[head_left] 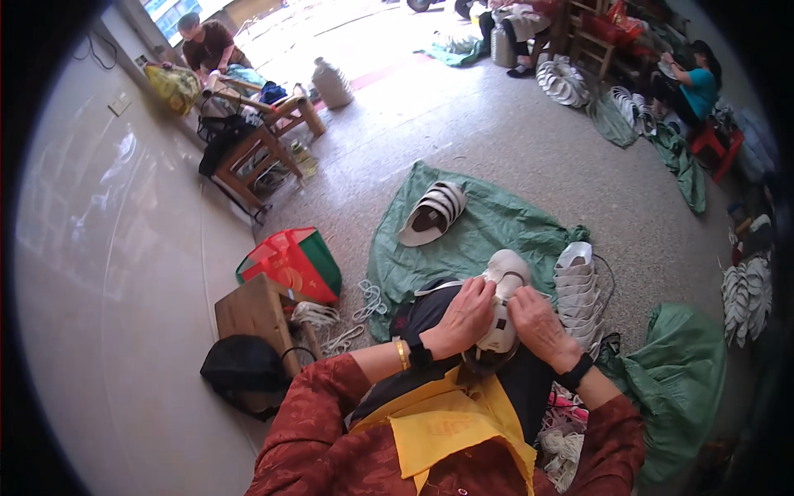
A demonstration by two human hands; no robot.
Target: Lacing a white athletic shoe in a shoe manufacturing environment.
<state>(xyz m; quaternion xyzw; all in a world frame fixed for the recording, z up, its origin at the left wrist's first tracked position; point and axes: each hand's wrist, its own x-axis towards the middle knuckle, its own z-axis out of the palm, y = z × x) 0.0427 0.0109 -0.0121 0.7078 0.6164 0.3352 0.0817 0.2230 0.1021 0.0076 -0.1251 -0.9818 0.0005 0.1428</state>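
A cream-white shoe upper (506, 269) lies over my lap, its rounded toe pointing away from me. From the left, my left hand (470, 316) is closed in a pinch at the lacing area, and a white shoelace (438, 287) trails out beside its fingers. My right hand (538, 324) is pinched closed at the opposite side of the same upper. What its fingertips hold is too small to make out. Just right of that hand stands a nested stack of white shoe uppers (577, 298). Another stack of uppers, with dark linings (434, 213), rests ahead on a green sheet (397, 240).
To the left are a wooden stool (256, 310), a red and green bag (289, 260), a black bag (244, 372) and loose white laces (368, 302). A green sack (674, 388) bulges at right, near more laces (562, 455). Other people sit farther off, among more uppers (562, 81).
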